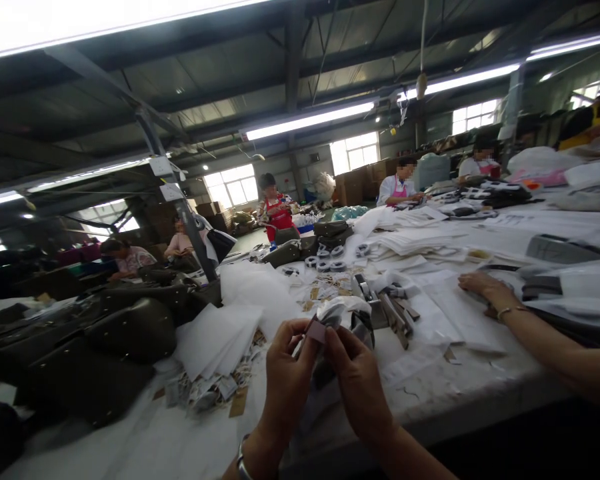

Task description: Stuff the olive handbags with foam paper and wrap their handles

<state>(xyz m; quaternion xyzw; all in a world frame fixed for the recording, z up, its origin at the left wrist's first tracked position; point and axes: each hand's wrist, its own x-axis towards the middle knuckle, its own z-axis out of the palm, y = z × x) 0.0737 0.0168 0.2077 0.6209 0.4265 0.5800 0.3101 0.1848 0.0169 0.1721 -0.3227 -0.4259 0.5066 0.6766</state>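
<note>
Above the near edge of the table, my left hand [287,377] and my right hand [357,380] meet with fingertips pinched together. Between them is a small flat mauve-brown piece [317,331]; its exact kind I cannot make out. My left thumb and fingers grip its left side, and my right thumb and finger pinch its right edge. Just behind it lie crumpled clear-white film [344,307] and dark grey material, partly hidden by my hands. A bundle of grey-brown straps [396,317] rests to the right, beside a tape dispenser [363,287].
Dark olive bags [130,333] are piled on the left. White sheets [220,340] and tags with strings [215,393] lie nearer. Tape rolls [330,260] stand farther back. From the right, a co-worker's hand [485,285] reaches over grey pieces. Other people sit or stand beyond.
</note>
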